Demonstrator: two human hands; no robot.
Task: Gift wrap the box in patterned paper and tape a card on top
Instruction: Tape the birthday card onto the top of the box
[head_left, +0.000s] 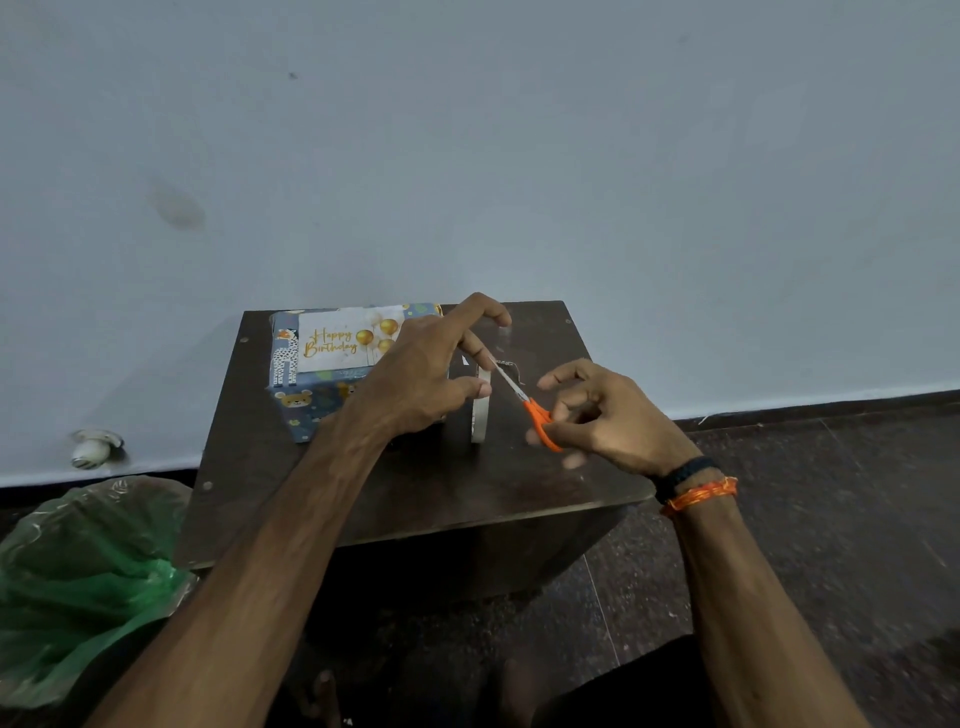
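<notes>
The right hand (597, 415) has its fingers curled through the orange handles of a small pair of scissors (530, 405), blades pointing up and to the left toward the left hand (431, 369), which seems to pinch a strip of clear tape between thumb and fingers; the tape itself is too faint to make out for certain, so that part is my reading. Just under the hands a tape roll (480, 405) stands on edge on the dark wooden table (415, 493). The box (311, 395) sits at the far left of the tabletop, already covered in blue animal-print paper (285, 364), with a "Happy Birthday" card (348, 338) lying on its top. I cannot tell whether the card is fixed down yet. It looks like the step is cutting a piece of tape for the card. To do it well I'd keep the strip taut between roll and fingers, snip near the roll in one clean close of the blades, and keep the sticky side from folding on itself or catching the fingers. A green plastic bag (88, 587) lies on the floor at the near left
</notes>
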